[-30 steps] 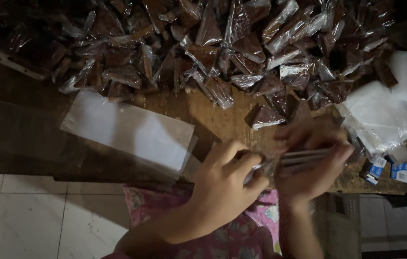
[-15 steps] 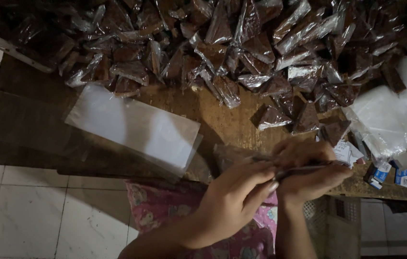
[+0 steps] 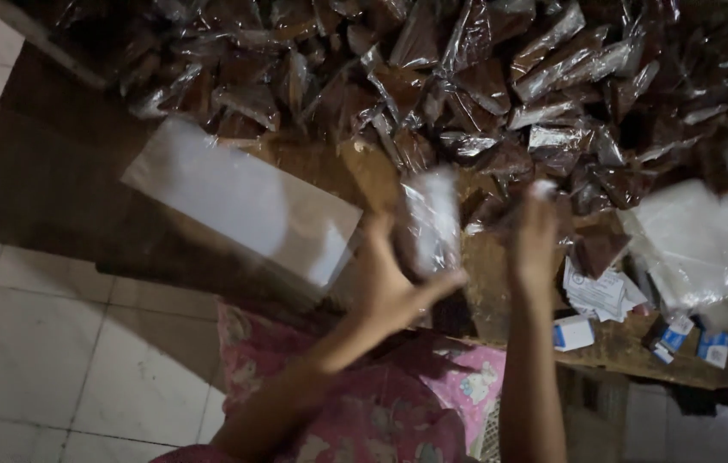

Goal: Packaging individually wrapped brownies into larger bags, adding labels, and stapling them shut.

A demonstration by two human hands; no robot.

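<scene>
While the left hand (image 3: 394,287) pinches a clear, crinkled plastic packet (image 3: 434,219) upright over the worn wooden table (image 3: 501,291), presumably to keep its mouth up, the right hand (image 3: 534,231) hovers beside it, fingers loosely open (blurred); half a second ago both hands sat lower, clasped together around something flat.

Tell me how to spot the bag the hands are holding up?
Start at the big heap of shiny brown-filled packets across the top of the wooden table. Come down to the left hand at its near edge. The clear plastic bag stands upright in its fingers; unlike the packets, it looks empty and see-through.
</scene>
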